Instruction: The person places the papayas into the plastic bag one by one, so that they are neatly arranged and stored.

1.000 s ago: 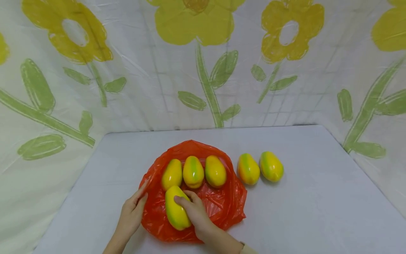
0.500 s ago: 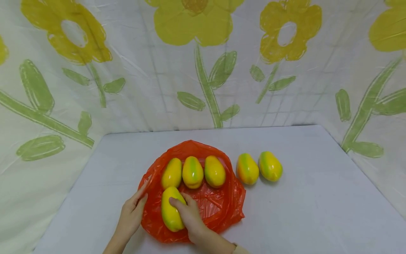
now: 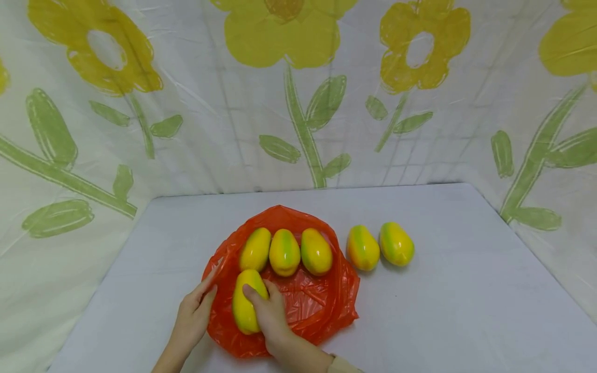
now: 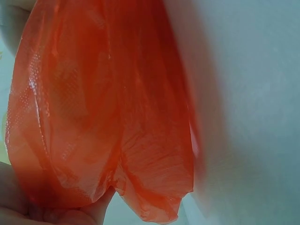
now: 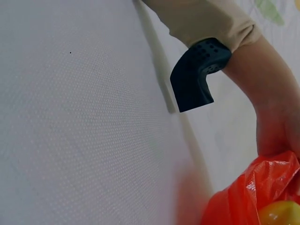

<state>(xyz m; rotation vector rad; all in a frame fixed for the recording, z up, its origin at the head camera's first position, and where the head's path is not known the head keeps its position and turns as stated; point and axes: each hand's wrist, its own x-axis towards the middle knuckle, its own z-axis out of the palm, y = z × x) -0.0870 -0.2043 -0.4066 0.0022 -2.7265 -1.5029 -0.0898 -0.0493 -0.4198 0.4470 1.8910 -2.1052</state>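
Observation:
A red plastic bag (image 3: pixel 303 305) lies spread wide on the table, its mouth facing up. Along its far side sit three yellow papayas with green streaks: a left papaya (image 3: pixel 255 249), a middle papaya (image 3: pixel 284 253) and a right papaya (image 3: pixel 316 252). My right hand (image 3: pixel 272 313) grips another papaya (image 3: pixel 244 303) over the near left part of the bag, thumb on top. My left hand (image 3: pixel 192 313) holds the bag's left rim between thumb and fingers. In the left wrist view, red plastic (image 4: pixel 93 103) hides most of that hand's fingers.
Two more papayas, one (image 3: pixel 363 247) close to the bag and one (image 3: pixel 396 244) beyond it, rest on the white table (image 3: pixel 443 311). A curtain (image 3: pixel 205 129) painted with flowers hangs behind. The right wrist view shows a sleeved forearm with a black mount (image 5: pixel 199 70) at its cuff.
My right hand has shifted left with its papaya, which now stands more upright in the head view. The left papaya in the bag has moved slightly up. My left hand stays put.

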